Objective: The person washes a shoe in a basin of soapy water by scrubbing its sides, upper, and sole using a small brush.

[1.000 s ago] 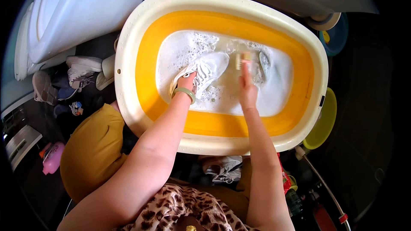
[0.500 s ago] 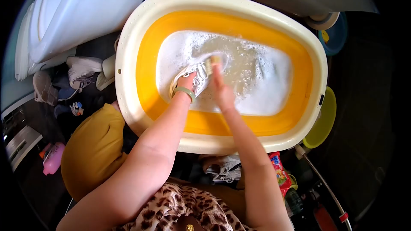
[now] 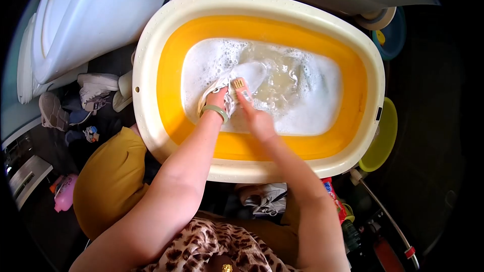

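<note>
A white lace-up sneaker lies tilted in soapy water inside a large tub with a cream rim and orange walls. My left hand, a pale green bangle at its wrist, is closed on the shoe near its opening; the fingertips are partly hidden. Held by its handle in my right hand is a small scrub brush. Its bristled head is over the side of the shoe, close to my left fingers. Whether the bristles touch the shoe I cannot tell.
More shoes stand on the dark floor at left, and another sneaker lies below the tub. A lime-green basin and a blue bucket stand at right. A pink bottle is at lower left.
My right hand and the brush have come back from the front of the shoe towards my body and left. My left hand keeps its hold on the sneaker.
</note>
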`<action>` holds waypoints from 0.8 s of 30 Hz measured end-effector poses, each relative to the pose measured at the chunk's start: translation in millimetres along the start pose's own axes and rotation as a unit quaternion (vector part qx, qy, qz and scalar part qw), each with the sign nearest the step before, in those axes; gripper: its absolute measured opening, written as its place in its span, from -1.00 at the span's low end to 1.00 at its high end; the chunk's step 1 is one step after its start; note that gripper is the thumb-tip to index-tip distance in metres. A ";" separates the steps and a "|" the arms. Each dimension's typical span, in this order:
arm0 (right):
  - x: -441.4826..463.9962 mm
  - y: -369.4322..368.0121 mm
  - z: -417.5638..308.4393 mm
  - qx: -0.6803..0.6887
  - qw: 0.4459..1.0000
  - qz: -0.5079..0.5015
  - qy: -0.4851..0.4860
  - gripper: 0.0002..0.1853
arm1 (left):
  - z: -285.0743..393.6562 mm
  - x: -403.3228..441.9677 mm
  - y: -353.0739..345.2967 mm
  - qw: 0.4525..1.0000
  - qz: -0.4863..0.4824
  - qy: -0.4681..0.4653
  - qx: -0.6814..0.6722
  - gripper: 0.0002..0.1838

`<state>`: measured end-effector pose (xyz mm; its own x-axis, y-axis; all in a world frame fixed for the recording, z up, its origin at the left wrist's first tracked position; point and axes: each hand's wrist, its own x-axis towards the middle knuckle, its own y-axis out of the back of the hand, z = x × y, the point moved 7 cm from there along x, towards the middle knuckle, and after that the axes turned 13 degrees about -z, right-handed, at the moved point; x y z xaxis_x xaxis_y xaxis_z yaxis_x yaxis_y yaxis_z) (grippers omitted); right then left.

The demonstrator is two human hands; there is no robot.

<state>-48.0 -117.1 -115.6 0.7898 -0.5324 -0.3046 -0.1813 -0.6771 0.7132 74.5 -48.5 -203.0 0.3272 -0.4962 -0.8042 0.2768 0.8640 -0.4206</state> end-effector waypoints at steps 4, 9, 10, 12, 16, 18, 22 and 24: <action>22.0 29.1 43.6 -0.290 0.949 -0.120 -0.017 -0.42 | -4.2 3.7 12.3 0.992 0.053 0.061 0.099 -0.60; 20.9 6.5 27.0 -0.149 0.985 -0.043 -0.075 -0.44 | 9.5 -15.5 -9.7 0.996 0.047 0.039 0.060 -0.64; 13.4 -4.7 18.7 -0.073 0.995 -0.032 -0.060 -0.43 | 8.8 -14.0 -10.1 0.996 0.047 0.038 0.061 -0.64; 4.0 -5.5 12.5 0.017 0.999 -0.035 -0.026 -0.42 | 3.6 -9.3 -3.2 0.999 0.034 0.026 0.029 -0.64; 25.5 27.6 47.6 -0.252 0.948 -0.195 -0.010 -0.31 | -6.2 5.5 11.9 0.996 0.042 0.048 0.058 -0.62; 35.7 45.7 60.3 -0.194 0.961 -0.149 -0.126 -0.40 | -1.3 -0.7 6.1 0.996 0.048 0.049 0.052 -0.61; 11.8 -12.1 14.7 -0.032 0.997 -0.051 -0.045 -0.42 | 2.8 -0.8 0.6 0.999 0.026 -0.001 0.040 -0.61; 4.8 -12.9 21.5 -0.062 0.995 -0.068 -0.026 -0.41 | 3.8 -3.6 3.3 0.999 0.024 -0.003 0.032 -0.62</action>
<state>-54.5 -121.8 -139.8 0.7699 -0.4678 -0.4341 0.0016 -0.6788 0.7343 77.7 -44.2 -199.9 0.3463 -0.4558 -0.8199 0.3175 0.8794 -0.3548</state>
